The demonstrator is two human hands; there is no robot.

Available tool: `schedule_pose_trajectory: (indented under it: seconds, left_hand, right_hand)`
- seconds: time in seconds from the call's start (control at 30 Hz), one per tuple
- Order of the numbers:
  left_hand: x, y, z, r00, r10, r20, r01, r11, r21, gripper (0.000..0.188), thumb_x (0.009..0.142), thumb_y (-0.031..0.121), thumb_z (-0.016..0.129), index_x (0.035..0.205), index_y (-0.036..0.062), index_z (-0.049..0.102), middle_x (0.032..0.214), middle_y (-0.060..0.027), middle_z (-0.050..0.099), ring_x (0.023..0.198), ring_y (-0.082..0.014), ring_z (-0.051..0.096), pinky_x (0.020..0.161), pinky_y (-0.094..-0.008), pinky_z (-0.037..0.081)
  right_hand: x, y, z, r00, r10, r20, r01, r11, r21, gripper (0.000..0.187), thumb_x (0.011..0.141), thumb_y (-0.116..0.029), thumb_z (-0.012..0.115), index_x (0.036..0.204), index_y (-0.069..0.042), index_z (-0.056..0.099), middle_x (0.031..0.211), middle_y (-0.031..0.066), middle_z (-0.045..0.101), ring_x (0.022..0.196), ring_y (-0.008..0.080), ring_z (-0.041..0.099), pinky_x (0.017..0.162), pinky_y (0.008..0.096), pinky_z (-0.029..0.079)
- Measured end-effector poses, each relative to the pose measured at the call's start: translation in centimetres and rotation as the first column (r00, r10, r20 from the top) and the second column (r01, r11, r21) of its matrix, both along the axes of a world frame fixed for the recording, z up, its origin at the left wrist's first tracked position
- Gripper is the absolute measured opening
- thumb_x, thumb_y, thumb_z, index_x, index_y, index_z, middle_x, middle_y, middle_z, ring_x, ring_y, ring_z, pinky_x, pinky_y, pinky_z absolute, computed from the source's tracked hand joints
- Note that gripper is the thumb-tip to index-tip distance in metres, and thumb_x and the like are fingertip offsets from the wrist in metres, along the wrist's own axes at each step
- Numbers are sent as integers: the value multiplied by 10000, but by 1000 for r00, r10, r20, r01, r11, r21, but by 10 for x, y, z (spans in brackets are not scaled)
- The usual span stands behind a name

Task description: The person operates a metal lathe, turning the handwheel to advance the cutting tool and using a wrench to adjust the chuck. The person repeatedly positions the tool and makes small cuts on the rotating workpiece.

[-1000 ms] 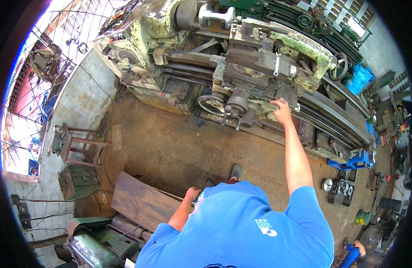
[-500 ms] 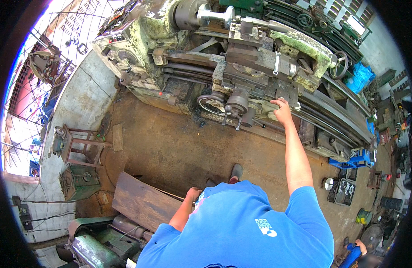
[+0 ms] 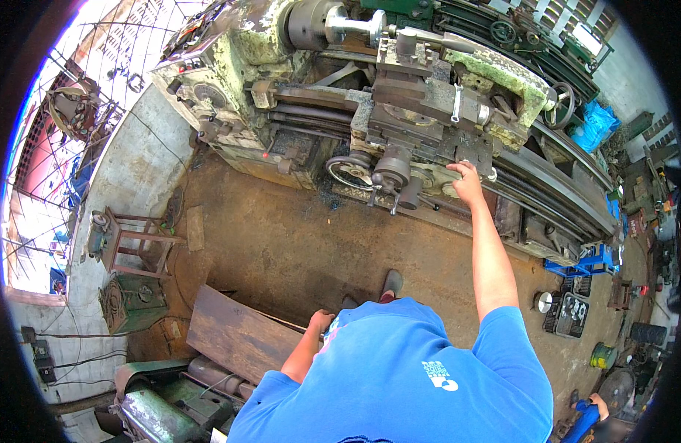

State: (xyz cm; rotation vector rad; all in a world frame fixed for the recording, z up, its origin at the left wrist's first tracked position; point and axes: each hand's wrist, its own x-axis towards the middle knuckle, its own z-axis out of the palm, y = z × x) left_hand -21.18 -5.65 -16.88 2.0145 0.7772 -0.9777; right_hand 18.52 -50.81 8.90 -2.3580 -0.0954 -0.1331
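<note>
A large worn metal lathe (image 3: pixel 410 140) stands in front of me. My right hand (image 3: pixel 466 181) reaches out to the front edge of its carriage (image 3: pixel 467 148), thumb and fingers apart, with no separate object seen between them. Left of that hand are a handwheel (image 3: pixel 349 171) and a hub with short levers (image 3: pixel 392 171). A spanner (image 3: pixel 457 105) lies on the slide. The chuck (image 3: pixel 308 25) faces a shiny flanged metal piece (image 3: pixel 355 26). My left hand (image 3: pixel 320 320) is low by my waist, near a wooden board (image 3: pixel 241 328). Its fingers are curled and partly hidden.
A metal stand (image 3: pixel 142 240) and a green box-shaped machine (image 3: pixel 133 301) are at the left. Behind the board sits another green machine (image 3: pixel 170 406). On the right floor are a tray of metal parts (image 3: pixel 571 316) and a blue stand (image 3: pixel 587 260). Another person's arm (image 3: pixel 587 417) shows lower right.
</note>
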Motion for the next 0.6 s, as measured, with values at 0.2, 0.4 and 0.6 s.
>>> schedule_pose_trajectory:
  seconds: [0.2, 0.4, 0.6]
  left_hand:
    - [1, 1, -1, 1000, 29, -12, -29, 999, -15, 513, 811, 336, 703, 1189, -5, 638, 1186, -207, 647, 1104, -303, 630, 943, -366, 487]
    - [5, 0, 9, 999, -36, 5, 35, 998, 43, 498, 812, 348, 695, 1167, 1, 651, 1186, -205, 646, 1118, -312, 620, 954, -373, 483]
    - [6, 3, 14, 999, -34, 4, 34, 999, 30, 505, 815, 355, 689, 1171, -1, 647, 1188, -209, 644, 1122, -316, 617, 956, -372, 484]
  right_hand:
    - [0, 1, 0, 1000, -4, -5, 4, 1000, 1, 544, 609, 5, 556, 1114, -135, 700, 1348, 212, 499, 1326, 342, 397, 1110, 385, 326]
    - [-1, 2, 1, 1000, -10, 17, 10, 1000, 19, 541, 614, 12, 560, 1117, -130, 699, 1333, 205, 513, 1319, 332, 409, 1106, 376, 330]
    - [-1, 1, -1, 999, -10, 33, 9, 999, 33, 531, 614, 18, 567, 1106, -127, 704, 1313, 184, 533, 1304, 320, 424, 1099, 366, 337]
